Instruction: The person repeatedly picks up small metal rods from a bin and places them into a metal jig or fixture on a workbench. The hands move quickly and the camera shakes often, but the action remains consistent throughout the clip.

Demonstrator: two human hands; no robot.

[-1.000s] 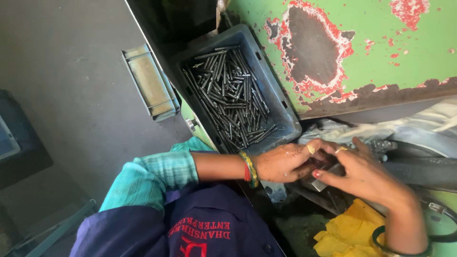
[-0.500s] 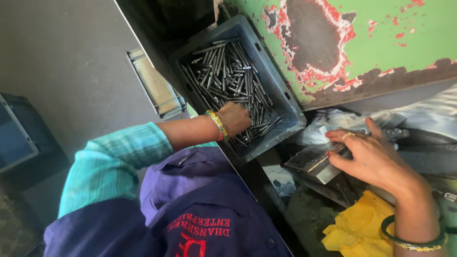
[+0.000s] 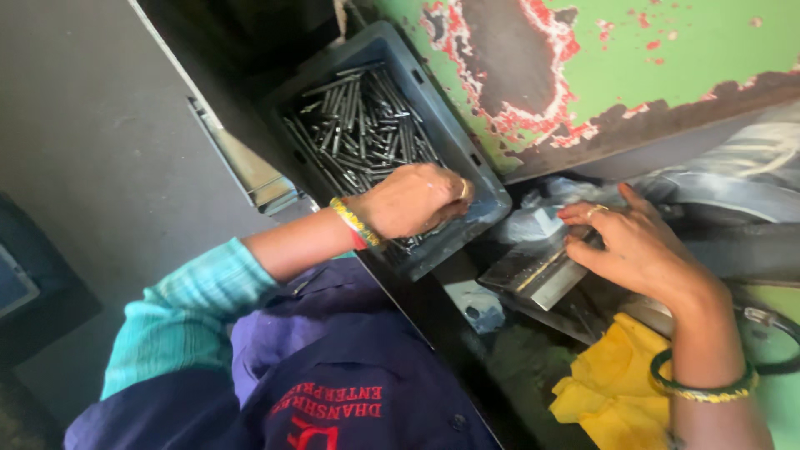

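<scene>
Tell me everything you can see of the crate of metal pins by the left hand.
The crate is a dark grey-blue rectangular bin, plastic by its look, with slotted walls and a thick rim. It sits tilted in view beside a green machine panel with flaked paint. Inside lies a loose heap of thin dark metal pins, crossing at all angles. The left hand reaches in over the near end, closed, knuckles up; whether it holds pins cannot be told.
</scene>
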